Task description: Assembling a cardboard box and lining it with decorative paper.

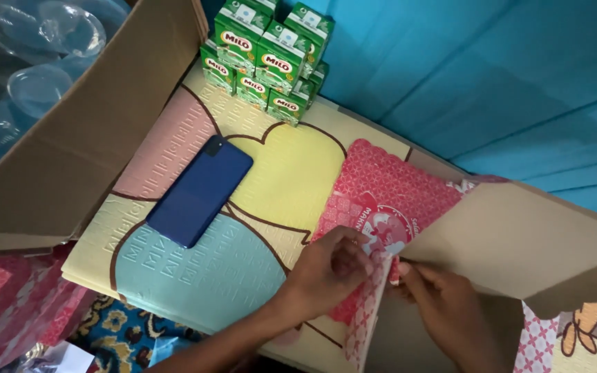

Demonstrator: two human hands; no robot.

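Right, both hands are on the red sheet [374, 207], a thin patterned piece with a scalloped edge and a round printed emblem, lying flat on the foam mat [271, 179]. Left hand [329, 266] has its fingers curled down onto the sheet's lower part, pinching at it. Right hand [443, 304] meets it just beside, fingertips nipped narrow on a folded red-and-white strip of the same sheet that stands up on edge between the two hands.

Part of the sheet is covered: a plain brown cardboard flap [519, 242] juts in from the right and hides its right side, right above the right hand.

The mat itself is embossed, soft-looking foam in pastel patches, pink, yellow and pale blue, split by dark curved lines. On it, well left of the sheet, a dark blue phone [200, 190] lies flat and slanted. At the far edge, a stack of small green cartons [264, 59], boxy and glossy. On the left, a big cardboard box wall [84, 131] leans over the mat. Beyond it, clear plastic cups [43, 48]. Behind everything, turquoise cloth [492, 76].
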